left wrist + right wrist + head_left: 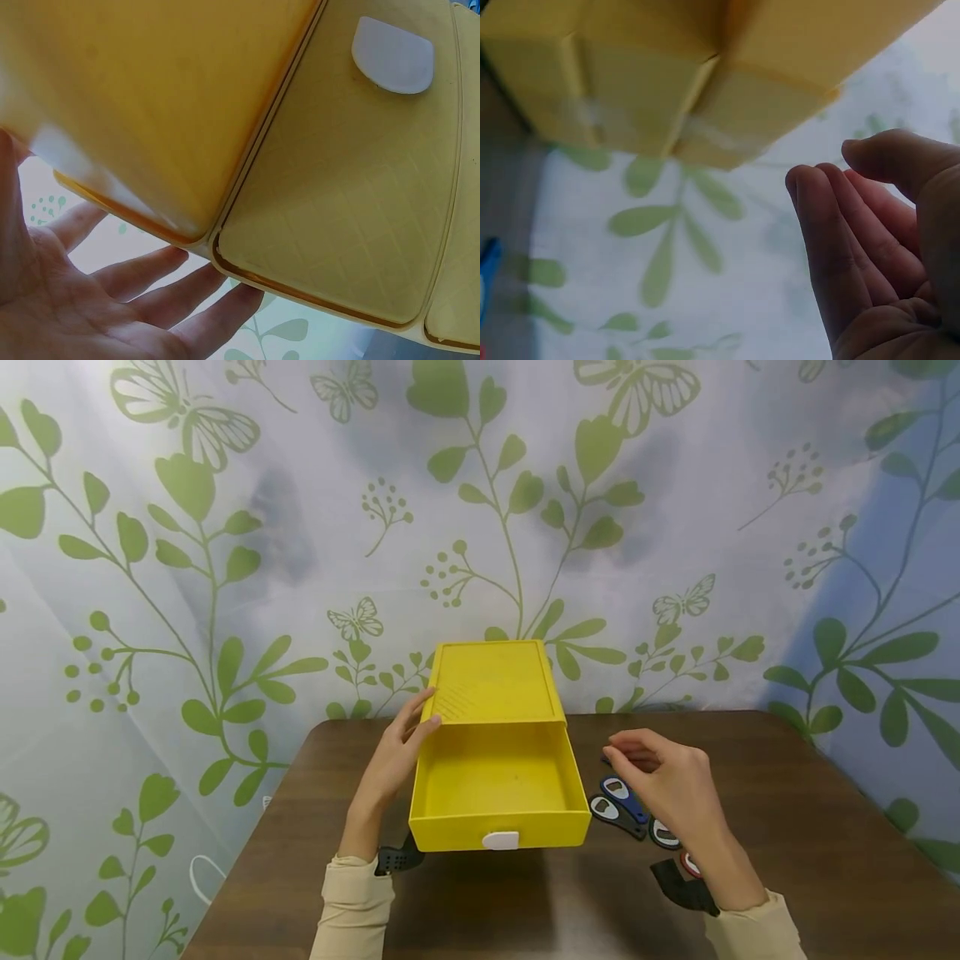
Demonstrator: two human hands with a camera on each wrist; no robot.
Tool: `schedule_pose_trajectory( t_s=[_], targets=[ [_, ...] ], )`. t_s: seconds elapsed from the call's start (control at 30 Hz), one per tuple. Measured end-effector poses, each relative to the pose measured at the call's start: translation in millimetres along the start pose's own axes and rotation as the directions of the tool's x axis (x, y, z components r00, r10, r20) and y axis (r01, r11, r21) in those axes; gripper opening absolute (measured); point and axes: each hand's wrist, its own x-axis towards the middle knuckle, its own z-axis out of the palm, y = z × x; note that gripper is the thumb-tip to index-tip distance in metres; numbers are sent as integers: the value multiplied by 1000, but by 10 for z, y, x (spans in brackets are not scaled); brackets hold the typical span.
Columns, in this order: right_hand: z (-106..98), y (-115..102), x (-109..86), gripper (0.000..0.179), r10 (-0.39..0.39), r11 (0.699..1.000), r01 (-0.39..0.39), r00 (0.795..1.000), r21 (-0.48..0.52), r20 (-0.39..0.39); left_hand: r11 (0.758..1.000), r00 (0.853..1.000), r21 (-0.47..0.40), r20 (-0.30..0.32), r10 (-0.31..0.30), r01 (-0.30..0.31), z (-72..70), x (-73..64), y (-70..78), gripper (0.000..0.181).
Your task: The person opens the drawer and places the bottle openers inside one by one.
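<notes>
A yellow drawer cabinet (495,681) stands in the middle, its top drawer (498,828) pulled out, with no objects seen inside. My left hand (393,753) rests against the cabinet's left side, thumb near the top edge; in the left wrist view its fingers (169,296) spread along the side. My right hand (678,785) hovers right of the drawer, fingers bent loosely, nothing seen between thumb and fingertips. Below it on the table lie a blue bottle opener (633,806), a black bottle opener (624,821), another dark one (663,835) and a red one (689,863), partly covered.
A brown wooden table (480,910) carries everything. Behind it hangs a white curtain (300,568) with green leaves and butterflies. The drawer has a white knob (500,841); a lower, closed drawer front shows its own white knob (394,56). A white cable (198,881) hangs at the left.
</notes>
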Motion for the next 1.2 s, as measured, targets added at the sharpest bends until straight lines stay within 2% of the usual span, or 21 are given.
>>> schedule_pose_trajectory(
  t_s=[0.2,0.37,0.5,0.7,0.9,1.03,1.2],
  targets=[
    [93,333,-21,18,135,989,-130,989,-69,65,1000,1000,14,-5,-4,4,-5,-10,-4,59],
    [173,559,-77,23,251,965,-233,955,-123,160,1000,1000,15,-9,-8,8,-8,-31,7,59],
    [238,726,-131,28,309,947,-276,923,-163,230,1000,1000,17,-10,-2,2,2,-35,12,58],
    [317,941,-247,33,374,924,-317,868,-214,328,1000,1000,26,-5,6,-6,30,-27,10,58],
    [396,1097,-329,38,399,914,-321,826,-250,398,1000,1000,25,-14,4,-4,36,-43,24,58],
    [434,1165,-377,37,422,904,-334,801,-269,425,1000,1000,23,-12,3,-3,35,-49,22,58],
    [495,1233,-407,37,426,903,-338,789,-267,443,1000,1000,25,-20,5,-5,30,-56,40,58]
  ],
)
